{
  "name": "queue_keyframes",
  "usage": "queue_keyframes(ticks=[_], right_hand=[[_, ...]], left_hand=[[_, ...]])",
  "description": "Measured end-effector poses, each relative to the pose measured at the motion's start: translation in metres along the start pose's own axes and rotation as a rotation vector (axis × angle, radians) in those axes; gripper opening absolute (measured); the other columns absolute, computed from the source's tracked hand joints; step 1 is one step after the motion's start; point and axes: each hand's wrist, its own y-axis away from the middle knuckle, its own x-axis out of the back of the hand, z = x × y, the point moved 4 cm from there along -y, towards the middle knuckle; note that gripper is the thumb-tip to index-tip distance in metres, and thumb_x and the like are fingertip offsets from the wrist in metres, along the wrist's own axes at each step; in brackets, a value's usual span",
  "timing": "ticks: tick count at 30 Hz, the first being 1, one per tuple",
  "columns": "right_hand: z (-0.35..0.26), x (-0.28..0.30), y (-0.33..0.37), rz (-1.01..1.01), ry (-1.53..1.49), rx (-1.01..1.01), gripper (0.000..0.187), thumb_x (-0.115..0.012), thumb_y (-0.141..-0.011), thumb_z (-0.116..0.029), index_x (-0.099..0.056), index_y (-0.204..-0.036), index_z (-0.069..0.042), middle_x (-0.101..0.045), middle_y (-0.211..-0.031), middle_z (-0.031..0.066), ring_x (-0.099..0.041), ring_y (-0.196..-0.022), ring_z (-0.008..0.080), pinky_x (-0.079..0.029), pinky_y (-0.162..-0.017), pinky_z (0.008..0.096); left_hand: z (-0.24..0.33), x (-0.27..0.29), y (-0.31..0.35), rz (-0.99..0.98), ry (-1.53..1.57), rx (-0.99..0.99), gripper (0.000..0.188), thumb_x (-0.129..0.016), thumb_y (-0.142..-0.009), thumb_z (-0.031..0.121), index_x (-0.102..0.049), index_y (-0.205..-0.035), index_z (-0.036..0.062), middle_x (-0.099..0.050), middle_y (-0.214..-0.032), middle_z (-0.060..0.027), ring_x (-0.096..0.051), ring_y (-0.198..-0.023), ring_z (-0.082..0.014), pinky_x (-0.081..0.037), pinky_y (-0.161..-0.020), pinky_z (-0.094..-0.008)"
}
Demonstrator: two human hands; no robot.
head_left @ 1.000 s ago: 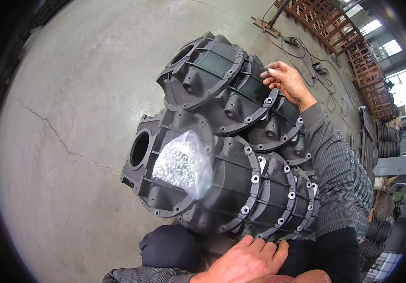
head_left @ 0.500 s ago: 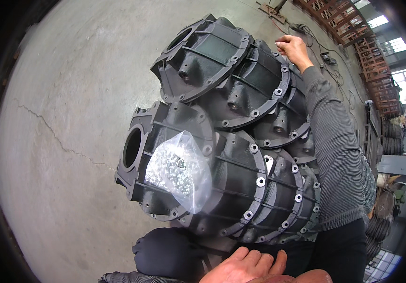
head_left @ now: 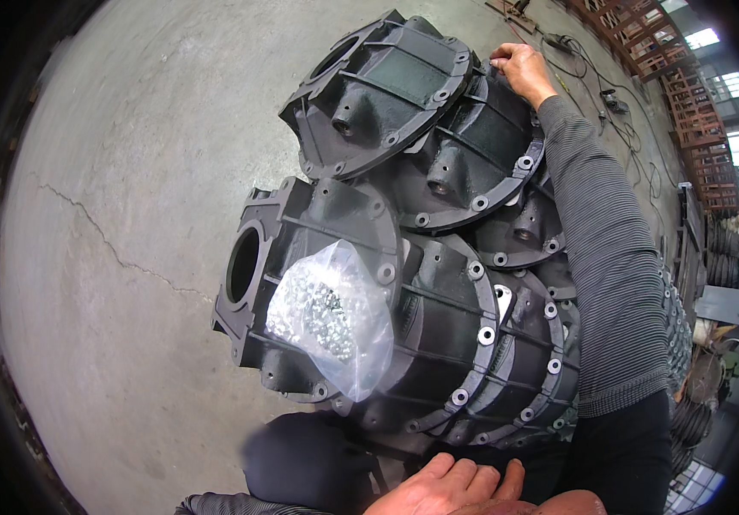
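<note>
Several dark grey cast metal housings (head_left: 451, 300) lie on their sides in a nested pile. My right hand (head_left: 519, 69) reaches to the far upper housing (head_left: 481, 129), fingertips pinched against a knob-like boss at its top edge. Anything between those fingertips is too small to make out. A clear plastic bag (head_left: 361, 343) full of small shiny metal pieces (head_left: 326, 309) rests on the near left housing (head_left: 301, 223). Low in the picture is my left hand (head_left: 446, 489), its fingers curled. A smooth reddish-brown thing (head_left: 549, 506) shows beside it; whether the hand grips that, I cannot tell.
Grey concrete floor (head_left: 129, 215), with a long crack, spreads to the left. Cables (head_left: 584, 60) and tools lie on the floor at the far right. Brown metal racks (head_left: 695, 137) and stacked dark rings (head_left: 721, 249) stand along the right side.
My right hand has moved slightly left and away from me, from beside the housing's edge onto its boss. The view has shifted a little. My left hand stays put.
</note>
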Motion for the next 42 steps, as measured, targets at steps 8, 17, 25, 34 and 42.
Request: queue_keyframes(ticks=[8,17,25,34,42], right_hand=[[-0.012,0.002,-0.002,0.024,0.203,0.212,0.019,-0.071,-0.088,-0.015,-0.078,-0.102,-0.005,-0.076,-0.102,0.0193,-0.073,-0.098,0.0379,-0.057,-0.089,0.0448],[-0.019,-0.001,-0.004,0.021,0.289,0.174,0.019,-0.072,-0.090,-0.019,-0.077,-0.101,-0.004,-0.075,-0.102,0.0230,-0.071,-0.100,0.0418,-0.055,-0.090,0.0476],[-0.022,-0.002,-0.005,-0.026,0.432,0.111,0.026,-0.069,-0.096,-0.027,-0.073,-0.106,-0.004,-0.073,-0.107,0.0233,-0.069,-0.105,0.0420,-0.055,-0.089,0.0505],[-0.021,-0.010,-0.008,-0.070,0.627,0.124,0.041,-0.056,-0.103,-0.042,-0.075,-0.107,-0.007,-0.075,-0.105,0.0232,-0.070,-0.103,0.0429,-0.055,-0.088,0.0525],[-0.017,-0.010,-0.006,-0.008,0.486,-0.037,0.049,-0.058,-0.101,-0.053,-0.077,-0.106,-0.008,-0.075,-0.107,0.0220,-0.072,-0.103,0.0407,-0.056,-0.089,0.0502]], left_hand=[[-0.007,-0.010,0.006,-0.025,0.077,0.032,0.040,-0.053,-0.092,0.019,-0.063,-0.128,0.0035,-0.060,-0.104,-0.0140,-0.056,-0.093,-0.0297,-0.045,-0.086,-0.0406],[-0.004,-0.007,0.004,0.007,0.010,0.008,0.037,-0.053,-0.094,0.018,-0.063,-0.127,0.0046,-0.060,-0.098,-0.0116,-0.055,-0.090,-0.0274,-0.044,-0.082,-0.0400],[0.001,0.003,0.001,-0.023,0.012,0.026,0.038,-0.052,-0.094,0.018,-0.062,-0.129,0.0047,-0.062,-0.100,-0.0100,-0.057,-0.093,-0.0269,-0.045,-0.086,-0.0406],[0.000,-0.002,0.002,-0.100,-0.010,0.054,0.037,-0.052,-0.095,0.018,-0.062,-0.128,0.0053,-0.062,-0.102,-0.0094,-0.056,-0.096,-0.0260,-0.044,-0.088,-0.0399],[-0.005,-0.009,0.009,-0.058,0.094,0.088,0.040,-0.050,-0.098,0.018,-0.059,-0.136,0.0067,-0.063,-0.116,-0.0103,-0.057,-0.109,-0.0256,-0.043,-0.098,-0.0398]])
